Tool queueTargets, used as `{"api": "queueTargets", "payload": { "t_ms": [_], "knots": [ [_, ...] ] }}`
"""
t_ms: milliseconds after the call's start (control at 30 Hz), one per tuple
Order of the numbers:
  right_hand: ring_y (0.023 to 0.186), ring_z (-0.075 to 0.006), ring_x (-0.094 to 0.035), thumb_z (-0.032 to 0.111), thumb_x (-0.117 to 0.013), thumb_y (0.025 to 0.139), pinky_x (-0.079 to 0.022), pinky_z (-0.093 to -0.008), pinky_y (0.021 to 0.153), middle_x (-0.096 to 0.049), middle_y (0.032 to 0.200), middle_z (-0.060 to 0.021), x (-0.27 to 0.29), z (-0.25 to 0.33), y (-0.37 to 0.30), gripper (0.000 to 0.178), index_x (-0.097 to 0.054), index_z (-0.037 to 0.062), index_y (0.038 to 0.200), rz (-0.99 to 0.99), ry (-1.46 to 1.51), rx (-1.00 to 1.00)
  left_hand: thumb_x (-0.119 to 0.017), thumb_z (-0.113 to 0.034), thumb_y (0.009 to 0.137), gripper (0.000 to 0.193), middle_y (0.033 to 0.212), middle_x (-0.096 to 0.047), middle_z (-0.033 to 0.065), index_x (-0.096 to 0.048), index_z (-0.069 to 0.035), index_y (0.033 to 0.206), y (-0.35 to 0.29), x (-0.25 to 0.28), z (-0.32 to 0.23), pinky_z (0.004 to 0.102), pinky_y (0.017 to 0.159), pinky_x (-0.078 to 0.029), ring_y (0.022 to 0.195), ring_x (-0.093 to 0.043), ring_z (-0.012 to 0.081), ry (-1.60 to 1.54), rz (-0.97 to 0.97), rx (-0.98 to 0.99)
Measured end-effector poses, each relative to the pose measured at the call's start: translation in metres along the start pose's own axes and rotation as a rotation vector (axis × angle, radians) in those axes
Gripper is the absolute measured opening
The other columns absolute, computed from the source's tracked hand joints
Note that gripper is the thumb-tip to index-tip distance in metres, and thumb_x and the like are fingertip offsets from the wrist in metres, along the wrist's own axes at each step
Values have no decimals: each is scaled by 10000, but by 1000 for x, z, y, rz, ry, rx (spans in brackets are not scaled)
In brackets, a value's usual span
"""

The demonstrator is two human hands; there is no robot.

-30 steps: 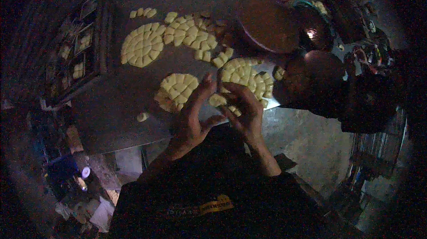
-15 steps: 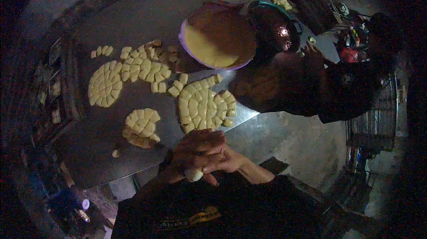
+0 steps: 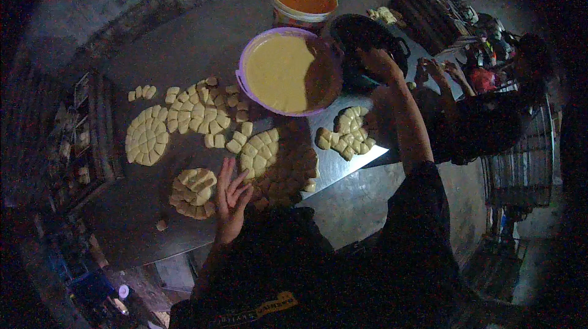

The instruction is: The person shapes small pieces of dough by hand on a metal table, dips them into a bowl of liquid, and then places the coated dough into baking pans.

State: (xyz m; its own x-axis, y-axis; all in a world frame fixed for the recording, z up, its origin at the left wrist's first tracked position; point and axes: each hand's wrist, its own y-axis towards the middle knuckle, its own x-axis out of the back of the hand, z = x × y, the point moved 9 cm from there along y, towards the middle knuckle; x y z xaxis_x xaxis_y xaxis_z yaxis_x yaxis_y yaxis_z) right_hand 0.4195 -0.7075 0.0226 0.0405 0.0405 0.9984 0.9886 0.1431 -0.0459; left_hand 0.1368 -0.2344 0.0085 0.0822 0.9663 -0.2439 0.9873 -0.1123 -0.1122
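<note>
My left hand [image 3: 230, 199] is palm up with its fingers spread, holding nothing. It sits between a stack of cut dough pieces [image 3: 195, 193] on its left and a scored dough slab [image 3: 260, 154] just beyond its fingertips. My right arm stretches far forward to the right, and my right hand [image 3: 381, 64] reaches into a dark basin [image 3: 355, 29]. Its fingers are in shadow, so what they hold, if anything, cannot be made out. Left of that basin stands a purple tub [image 3: 241, 65] of pale yellow batter.
More cut dough, including a round slab [image 3: 147, 136], lies on the metal table [image 3: 122, 206]. A lumpy dough cluster [image 3: 349, 134] is near the right edge. Behind the tub stands a bucket [image 3: 304, 4] with orange content. A co-worker's hands [image 3: 442, 73] are at the right.
My hands were together near my body around a small pale dough ball. They have parted: the left has opened, and the right has moved forward to the dark basin. The ball is out of sight.
</note>
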Motion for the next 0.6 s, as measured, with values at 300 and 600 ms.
{"api": "queueTargets", "payload": {
  "t_ms": [300,600],
  "knots": [
    [815,-301,-706,334,-439,1023,-531,-423,707,-714,854,-161,-23,-20,0,360,-602,137,1277,233,184,-203,-639,-107,930,675,1545,-338,175,-303,-49,1512,-22,47,25,380,1010,-457,1263,-531,320,-67,-159,50],
    [1052,-281,-646,356,-490,994,-493,-450,876,-682,1092,-187,-7,51,-25,477,-542,60,1365,-25,464,57,-574,-108,982,441,1413,-499,141,-456,-18,1398,-11,0,18,372,1000,-479,1197,-575,254,-24,115,151]
  ]
}}
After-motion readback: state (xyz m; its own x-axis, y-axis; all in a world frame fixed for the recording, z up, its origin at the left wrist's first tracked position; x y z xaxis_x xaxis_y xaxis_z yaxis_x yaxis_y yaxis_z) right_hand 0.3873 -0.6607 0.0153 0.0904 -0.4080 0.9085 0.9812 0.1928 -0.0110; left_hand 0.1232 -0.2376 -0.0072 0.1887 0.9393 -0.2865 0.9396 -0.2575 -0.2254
